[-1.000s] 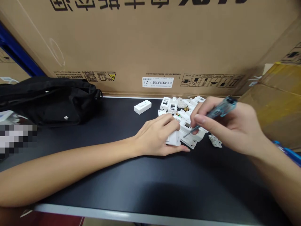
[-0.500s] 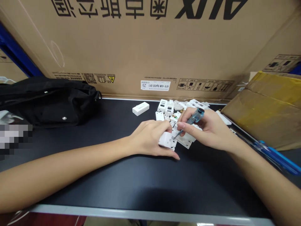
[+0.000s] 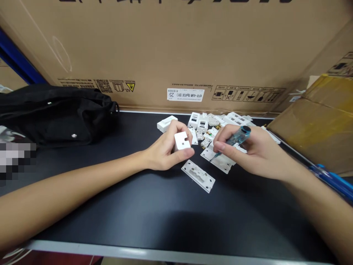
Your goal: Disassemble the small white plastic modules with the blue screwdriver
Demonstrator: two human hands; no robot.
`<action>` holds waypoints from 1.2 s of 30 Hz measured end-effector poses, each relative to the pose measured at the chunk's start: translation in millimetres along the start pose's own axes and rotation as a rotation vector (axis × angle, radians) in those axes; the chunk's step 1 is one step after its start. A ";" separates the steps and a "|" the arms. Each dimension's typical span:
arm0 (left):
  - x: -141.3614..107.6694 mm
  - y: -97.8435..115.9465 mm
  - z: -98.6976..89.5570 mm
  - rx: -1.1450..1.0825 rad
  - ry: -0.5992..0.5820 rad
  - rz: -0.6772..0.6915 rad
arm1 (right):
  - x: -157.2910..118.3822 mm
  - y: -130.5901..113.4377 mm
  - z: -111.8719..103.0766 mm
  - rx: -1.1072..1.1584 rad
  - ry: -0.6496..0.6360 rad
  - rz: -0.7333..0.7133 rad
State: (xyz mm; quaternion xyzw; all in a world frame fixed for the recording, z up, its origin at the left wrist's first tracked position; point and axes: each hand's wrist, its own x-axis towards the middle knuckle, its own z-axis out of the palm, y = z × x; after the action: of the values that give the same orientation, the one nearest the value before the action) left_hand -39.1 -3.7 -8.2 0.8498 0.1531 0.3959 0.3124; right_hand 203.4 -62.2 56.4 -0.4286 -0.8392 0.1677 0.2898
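My left hand [image 3: 168, 147] is closed around a small white plastic housing [image 3: 181, 141], whose end with a square hole and a notch faces me. In my right hand [image 3: 248, 149] is a screwdriver [image 3: 239, 136] with a clear blue handle, its thin tip pointing down and left over a white plate [image 3: 219, 162]. Whether the tip touches that plate I cannot tell. A separate white back plate [image 3: 198, 176] with corner holes lies on the black tabletop between and below both hands. Behind them is a heap of white plastic parts [image 3: 202, 124], partly hidden by my right hand.
A white rectangular block [image 3: 167, 123] lies behind my left hand. A black bag [image 3: 55, 117] is at the left. A large carton [image 3: 138, 48] closes off the back, and a taped box [image 3: 320, 129] stands right. Blue-handled tools [image 3: 332, 182] lie near my right forearm.
My left hand has lifted the white housing up and to the left. The back plate is now apart from it, lying on the table. The screwdriver has moved slightly right.
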 end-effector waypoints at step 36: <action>-10.7 17.8 2.4 -0.525 0.115 -0.353 | 1.0 -13.7 36.0 -0.053 0.044 -0.177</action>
State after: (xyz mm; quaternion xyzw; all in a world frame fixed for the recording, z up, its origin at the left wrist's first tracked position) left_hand -43.9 -23.6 -3.9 0.6766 0.2084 0.4091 0.5757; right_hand 171.7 -70.4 36.1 -0.3637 -0.8715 0.1095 0.3101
